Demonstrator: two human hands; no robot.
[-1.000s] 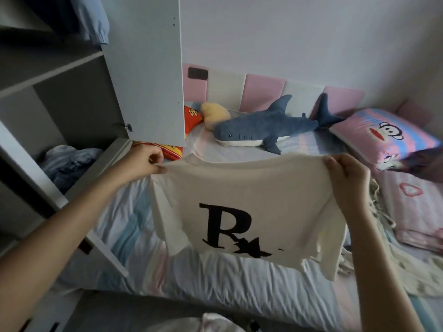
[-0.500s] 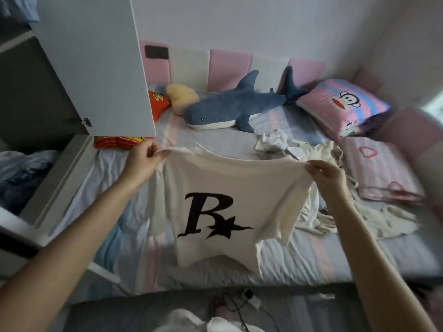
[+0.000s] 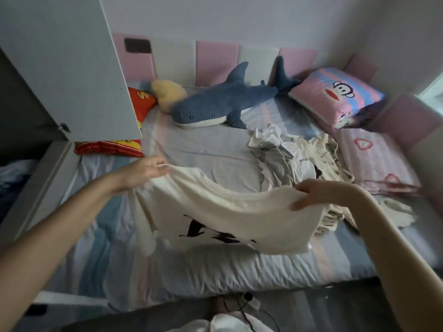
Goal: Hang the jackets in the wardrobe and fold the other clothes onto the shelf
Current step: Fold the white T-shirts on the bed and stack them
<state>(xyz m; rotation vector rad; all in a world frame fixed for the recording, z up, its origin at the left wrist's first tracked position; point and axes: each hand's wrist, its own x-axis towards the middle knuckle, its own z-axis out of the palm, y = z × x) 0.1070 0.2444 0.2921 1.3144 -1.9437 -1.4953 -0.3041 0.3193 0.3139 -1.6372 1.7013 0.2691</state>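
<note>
Lowered from upright, the cream cotton T-shirt with black print [image 3: 215, 212] now billows just over the pastel-striped bed [image 3: 203, 149], left hand [image 3: 143, 171] and right hand [image 3: 318, 192] pinching its top corners, so that saggy middle could easily land bunched up.

Open passage over the bare middle of the bed [image 3: 206, 149]. Bounded at the rear by plush shark [image 3: 220, 104] and yellow cushion [image 3: 167, 94], at the right by loose clothes pile [image 3: 294, 159]. Obstructed at upper left by open wardrobe door [image 3: 67, 68], overhanging red cushion [image 3: 112, 147]. Near half of bed screened by white T-shirt [image 3: 215, 212], held spread above it.
</note>
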